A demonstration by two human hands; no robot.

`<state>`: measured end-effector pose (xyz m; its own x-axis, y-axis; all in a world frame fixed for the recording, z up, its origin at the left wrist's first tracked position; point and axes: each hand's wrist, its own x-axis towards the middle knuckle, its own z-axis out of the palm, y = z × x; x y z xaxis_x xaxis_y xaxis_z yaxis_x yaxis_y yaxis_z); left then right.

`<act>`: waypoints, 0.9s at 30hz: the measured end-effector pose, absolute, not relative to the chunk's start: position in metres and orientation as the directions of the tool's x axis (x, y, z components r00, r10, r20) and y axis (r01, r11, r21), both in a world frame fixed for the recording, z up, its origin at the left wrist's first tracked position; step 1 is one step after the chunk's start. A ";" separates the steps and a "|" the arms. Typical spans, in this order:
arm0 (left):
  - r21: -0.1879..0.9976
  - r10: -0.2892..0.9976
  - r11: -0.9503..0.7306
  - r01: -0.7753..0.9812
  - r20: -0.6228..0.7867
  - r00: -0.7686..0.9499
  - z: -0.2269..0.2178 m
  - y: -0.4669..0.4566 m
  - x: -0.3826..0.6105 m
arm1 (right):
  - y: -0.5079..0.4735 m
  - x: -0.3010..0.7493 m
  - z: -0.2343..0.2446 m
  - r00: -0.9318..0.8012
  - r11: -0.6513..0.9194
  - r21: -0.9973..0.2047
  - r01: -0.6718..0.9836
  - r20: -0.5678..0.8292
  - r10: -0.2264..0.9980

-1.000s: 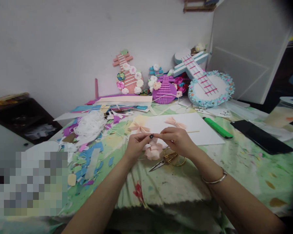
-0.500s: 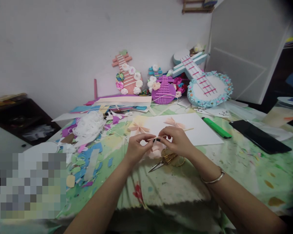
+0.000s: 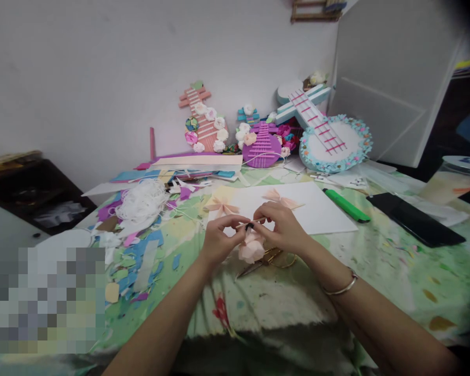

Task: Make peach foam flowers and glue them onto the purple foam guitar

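Note:
Fingertips meeting, my left hand (image 3: 221, 237) and my right hand (image 3: 280, 224) pinch the upper edge of a pale pink paper flower (image 3: 251, 249). Its crumpled petals hang below the fingers. A thin pale strip or stick runs between the fingertips, mostly covered by them. Under the flower lie gold-handled scissors (image 3: 272, 257), partly hidden by it. Just beyond the hands, a peach paper bow shape (image 3: 224, 204) and another peach paper piece (image 3: 284, 199) rest on a white sheet (image 3: 325, 219).
A green cutter (image 3: 347, 205) and a black phone (image 3: 415, 219) lie to the right. White string (image 3: 143, 201) and coloured paper scraps (image 3: 141, 266) cover the left side. Decorated instrument models, including a pale blue one (image 3: 332, 141), stand along the wall.
The pink paper flower now hangs lower and more fully in view, covering more of the scissors. The thin stick end that stuck out right of my right hand no longer shows.

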<state>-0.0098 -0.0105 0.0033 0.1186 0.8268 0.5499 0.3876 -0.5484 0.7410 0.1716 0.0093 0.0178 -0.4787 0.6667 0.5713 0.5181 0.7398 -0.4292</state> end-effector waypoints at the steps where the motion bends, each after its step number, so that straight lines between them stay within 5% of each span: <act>1: 0.730 0.819 -0.558 0.394 0.562 0.119 0.004 -0.011 -0.010 | 0.009 0.171 0.018 -0.479 0.740 -0.432 0.516 0.570 0.667; 27: 0.716 0.802 -0.587 0.379 0.578 0.152 0.005 -0.016 -0.008 | 0.009 0.171 0.019 -0.456 0.752 -0.444 0.487 0.604 0.653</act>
<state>-0.0080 -0.0163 0.0046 0.1516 0.8021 0.5776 0.3787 -0.5869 0.7157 0.1710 0.0086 0.0187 -0.4561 0.6532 0.6044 0.4874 0.7516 -0.4445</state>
